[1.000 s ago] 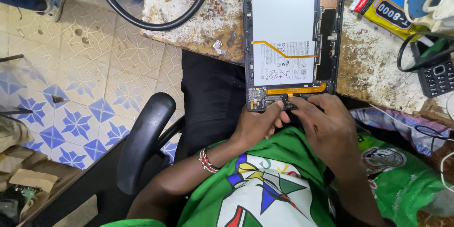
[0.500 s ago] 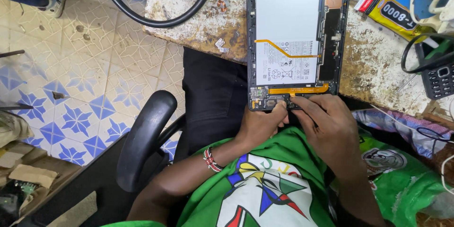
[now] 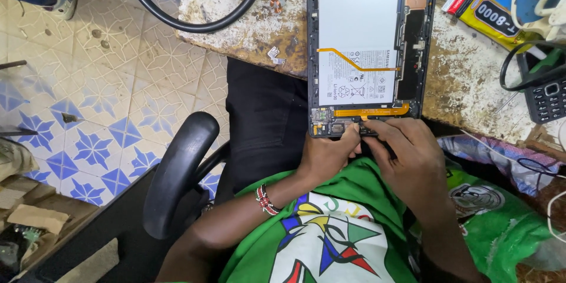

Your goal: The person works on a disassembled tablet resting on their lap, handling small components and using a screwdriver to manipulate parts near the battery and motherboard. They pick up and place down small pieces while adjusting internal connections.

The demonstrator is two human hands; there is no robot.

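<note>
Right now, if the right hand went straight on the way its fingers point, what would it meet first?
The right hand points up-left at the opened tablet; it would probably first meet the orange flex strip along the tablet's lower edge, then the white battery.

A worn, stained stone-topped workbench [image 3: 247, 29] carries an opened black tablet [image 3: 370, 53], a yellow glue tube [image 3: 486, 15] (right side) and a black keypad phone [image 3: 548, 97].

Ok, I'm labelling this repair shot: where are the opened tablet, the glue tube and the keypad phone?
opened tablet [image 3: 359, 35], head view, on its white battery.
glue tube [image 3: 486, 15], head view, on its yellow body.
keypad phone [image 3: 548, 97], head view, on its keys.
</note>
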